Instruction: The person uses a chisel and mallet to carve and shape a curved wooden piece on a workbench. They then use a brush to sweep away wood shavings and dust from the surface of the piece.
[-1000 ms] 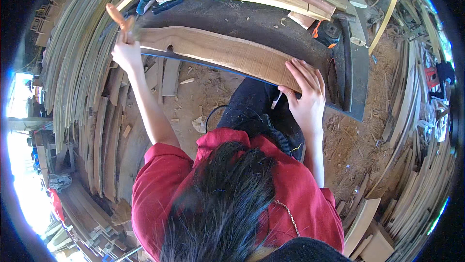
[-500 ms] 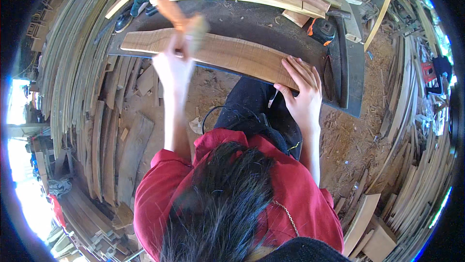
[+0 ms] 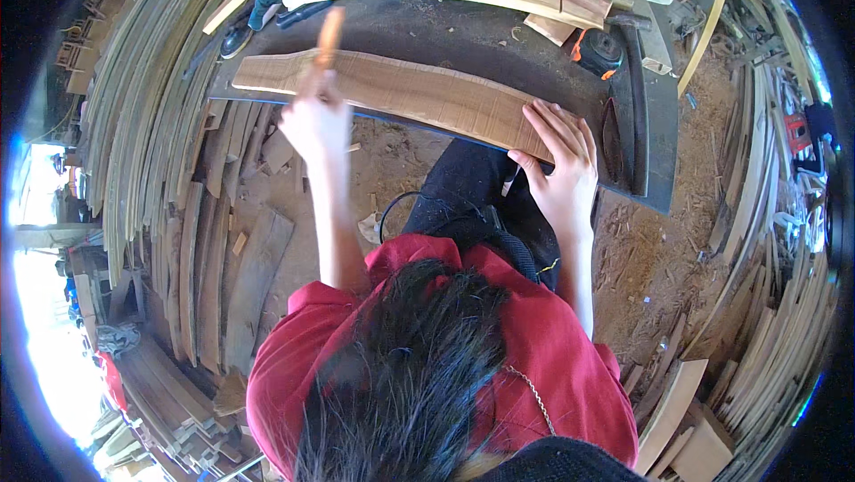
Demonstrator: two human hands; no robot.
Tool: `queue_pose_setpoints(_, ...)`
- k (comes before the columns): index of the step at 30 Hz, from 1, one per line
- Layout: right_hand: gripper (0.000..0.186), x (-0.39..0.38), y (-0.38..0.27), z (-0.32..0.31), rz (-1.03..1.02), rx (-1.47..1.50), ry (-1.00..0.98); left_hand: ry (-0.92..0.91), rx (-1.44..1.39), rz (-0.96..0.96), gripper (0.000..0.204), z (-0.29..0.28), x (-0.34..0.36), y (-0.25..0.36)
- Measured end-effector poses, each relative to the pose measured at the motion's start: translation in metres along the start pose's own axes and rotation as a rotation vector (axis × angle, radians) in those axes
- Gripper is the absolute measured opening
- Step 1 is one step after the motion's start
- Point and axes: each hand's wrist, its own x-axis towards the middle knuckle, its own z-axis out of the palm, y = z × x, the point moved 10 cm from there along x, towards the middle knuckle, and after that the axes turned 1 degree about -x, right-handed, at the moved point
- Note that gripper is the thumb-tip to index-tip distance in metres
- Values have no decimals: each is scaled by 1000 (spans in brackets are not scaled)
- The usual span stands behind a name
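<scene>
Left hand (image 3: 316,121) is closed around a wooden handle (image 3: 328,36), tool head blurred. Right hand (image 3: 561,166) lies flat, fingers spread, on the near right end of the curved plank (image 3: 419,94) across the dark bench (image 3: 659,139). Plank remains rough; shaping appears early

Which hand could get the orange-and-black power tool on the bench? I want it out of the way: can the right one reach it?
Probably yes: the right hand lies flat on the plank, and the power tool sits just beyond with bare bench between.
</scene>
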Motion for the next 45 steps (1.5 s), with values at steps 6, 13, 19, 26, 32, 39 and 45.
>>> queue_pose_setpoints(6,51,-2,1,2,-4,-13,-21,-205,-440,230,13,-2,-32,83)
queue_pose_setpoints(13,51,0,-2,-1,-8,-9,-3,150,-3,7,17,-5,64,-99)
queue_pose_setpoints(19,51,0,0,-1,-10,-9,14,155,176,-38,11,1,57,-81)
queue_pose_setpoints(26,51,1,3,0,4,-10,-12,-266,-490,208,24,5,-39,104)
queue_pose_setpoints(32,51,1,4,-2,-8,20,-35,-63,-309,31,24,5,7,9)
queue_pose_setpoints(39,49,2,3,-3,-19,54,-52,253,126,-17,16,-11,61,-106)
queue_pose_setpoints(45,50,3,3,-4,17,41,-94,-102,-229,119,23,13,-11,46)
